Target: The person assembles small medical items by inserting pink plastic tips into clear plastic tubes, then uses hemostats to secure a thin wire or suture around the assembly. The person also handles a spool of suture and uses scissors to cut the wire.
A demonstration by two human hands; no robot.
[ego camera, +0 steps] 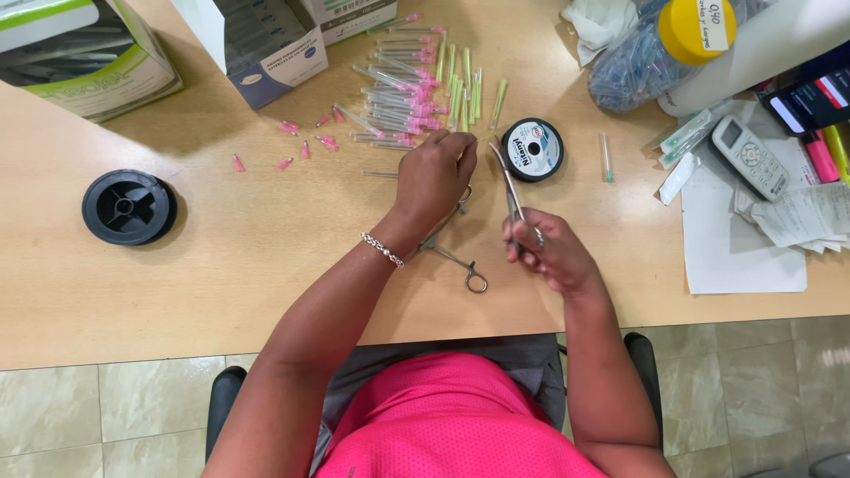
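Note:
My left hand (436,173) hovers over the wooden table (266,239), its fingers pinched together near the edge of a pile of capped needles (403,97) with pink and green hubs; whatever it pinches is too small to make out. My right hand (549,252) grips metal scissors (512,190), their blades pointing up toward my left fingertips. A second metal clamp with ring handles (456,257) lies on the table under my left wrist. Just beyond the scissor tips sits a black spool of thread (532,149).
An empty black spool (129,207) lies at the left. Cardboard boxes (266,44) stand at the back. Loose pink caps (301,142) are scattered nearby. At the right are a bag with a yellow lid (695,31), a remote (751,157), papers (739,239) and a phone (810,99).

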